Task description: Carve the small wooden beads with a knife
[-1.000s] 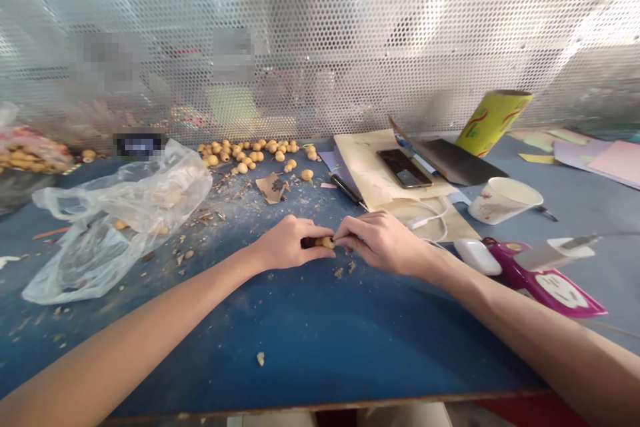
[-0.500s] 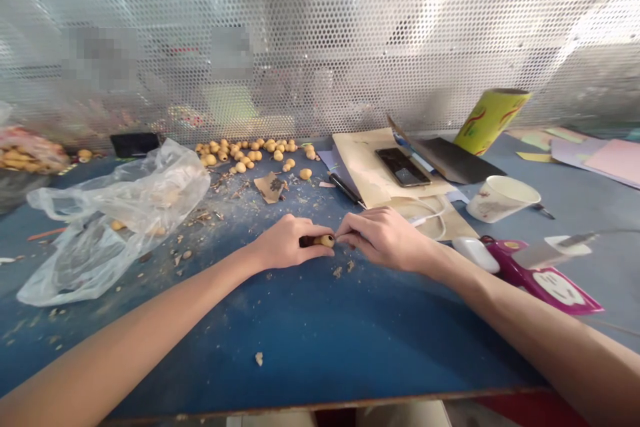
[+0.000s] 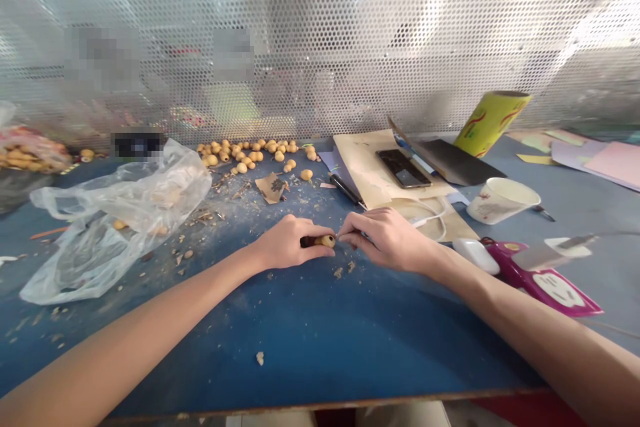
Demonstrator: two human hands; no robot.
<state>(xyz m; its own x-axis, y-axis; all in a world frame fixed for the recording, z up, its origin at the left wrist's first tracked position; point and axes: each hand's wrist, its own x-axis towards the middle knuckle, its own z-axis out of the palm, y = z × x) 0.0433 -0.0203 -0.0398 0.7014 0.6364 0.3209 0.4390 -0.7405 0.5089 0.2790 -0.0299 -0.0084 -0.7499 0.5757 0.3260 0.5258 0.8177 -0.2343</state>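
Note:
My left hand (image 3: 289,243) rests on the blue table (image 3: 310,333), its fingers closed round a small tan bead (image 3: 326,241) with a dark end showing between thumb and fingers. My right hand (image 3: 385,239) is pinched right beside the bead's right end, holding a thin tool I cannot make out. Crumbs of shavings (image 3: 345,270) lie just below the two hands.
A heap of tan beads (image 3: 250,152) lies at the back, a crumpled clear plastic bag (image 3: 115,213) at the left. To the right are a phone (image 3: 404,168) on brown paper, a black pen (image 3: 347,189), a white paper cup (image 3: 501,199), a yellow tube (image 3: 493,121) and a magenta device (image 3: 545,277).
My right hand has drawn slightly to the right, away from the bead. My left hand keeps the bead in the same spot.

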